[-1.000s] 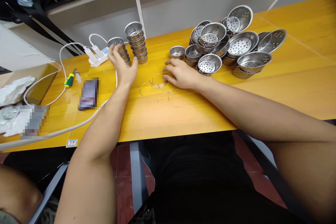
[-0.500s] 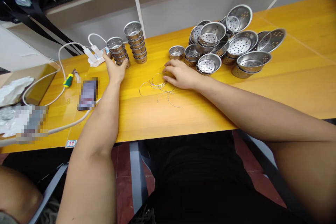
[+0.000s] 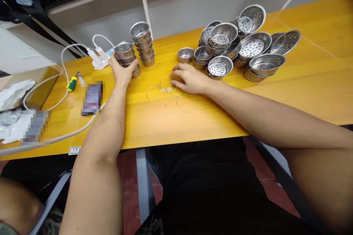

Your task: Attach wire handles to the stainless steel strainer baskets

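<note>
My left hand (image 3: 121, 71) wraps thumb and fingers round a short stack of perforated metal strainer cups (image 3: 125, 53) on the table. Part of that stack is hidden behind the hand. Just right of it, a taller stack of the same cups (image 3: 143, 47) stands upright. My right hand (image 3: 189, 78) rests on the tabletop with loosely bent fingers, thumb and index apart, holding nothing that I can see. Its fingertips are beside several thin curved wires (image 3: 167, 90). Behind it sit a single small cup (image 3: 185, 55) and a heap of strainer cups (image 3: 220, 40).
At the left lie a green-and-yellow screwdriver (image 3: 72, 83), a blurred phone (image 3: 92, 98) and a white power strip (image 3: 102, 62) with cables. White plastic packaging (image 3: 13, 95) is at the far left. A grey shelf (image 3: 193, 3) backs the yellow table (image 3: 149, 125).
My left hand has shifted the short stack slightly right and toward me, and the stack now leans a little. My right hand has hardly moved.
</note>
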Demonstrator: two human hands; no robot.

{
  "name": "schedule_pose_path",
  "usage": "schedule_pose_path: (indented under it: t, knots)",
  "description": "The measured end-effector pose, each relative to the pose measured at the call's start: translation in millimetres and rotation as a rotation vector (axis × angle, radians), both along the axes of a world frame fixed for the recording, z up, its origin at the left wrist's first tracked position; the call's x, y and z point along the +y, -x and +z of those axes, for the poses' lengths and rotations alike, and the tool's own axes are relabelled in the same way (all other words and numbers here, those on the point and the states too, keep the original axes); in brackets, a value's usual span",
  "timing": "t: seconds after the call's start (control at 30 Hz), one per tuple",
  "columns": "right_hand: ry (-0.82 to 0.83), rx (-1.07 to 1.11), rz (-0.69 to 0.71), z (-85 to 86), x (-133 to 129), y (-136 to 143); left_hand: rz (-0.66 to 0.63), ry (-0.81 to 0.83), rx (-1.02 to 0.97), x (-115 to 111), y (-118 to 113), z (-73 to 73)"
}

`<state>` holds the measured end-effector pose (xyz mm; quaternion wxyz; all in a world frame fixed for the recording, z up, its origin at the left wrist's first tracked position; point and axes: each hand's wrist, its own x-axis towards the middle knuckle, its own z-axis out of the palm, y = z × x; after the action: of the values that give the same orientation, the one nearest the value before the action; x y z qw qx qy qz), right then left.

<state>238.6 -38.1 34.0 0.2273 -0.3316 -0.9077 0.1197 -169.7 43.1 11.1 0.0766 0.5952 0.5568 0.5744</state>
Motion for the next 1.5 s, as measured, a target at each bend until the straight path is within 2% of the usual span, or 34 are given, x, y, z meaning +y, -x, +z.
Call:
schedule_pose_path:
  t: [0.1, 0.27, 0.53, 0.8, 1.13, 1.3, 1.4, 1.5]
  knots:
    - [0.000, -0.002, 0.000, -0.2, 0.1, 0.6, 0.099, 0.006, -0.037, -0.5, -6.2, 3.3]
    - [0.004, 0.023, 0.012, -3.2, 1.3, 1.0, -0.034, -0.006, -0.067, 1.1, -9.8, 2.2]
    - [0.021, 0.022, 0.029, -4.3, 1.5, 2.5, -0.018, -0.039, 0.059, -0.2, -3.0, 4.4]
    - [0.035, 0.008, 0.026, -3.3, 0.0, 5.1, -0.042, -0.038, -0.070, -16.2, -23.6, 18.2]
    - [0.048, 0.024, 0.026, -4.2, 0.6, 4.1, 0.015, -0.069, -0.080, -23.5, -29.2, 22.7]
    - [0.020, 0.039, 0.011, -3.2, -0.3, 3.3, 0.104, -0.165, 0.065, -28.1, -28.6, 37.5]
    - [-0.024, 0.135, -0.028, 1.4, -4.4, 2.9, 0.018, -0.189, 0.144, -41.2, -44.6, 48.8]
    - [-0.046, 0.256, -0.039, 9.4, -11.1, 3.1, -0.142, -0.176, 0.107, -63.2, -75.9, 53.3]
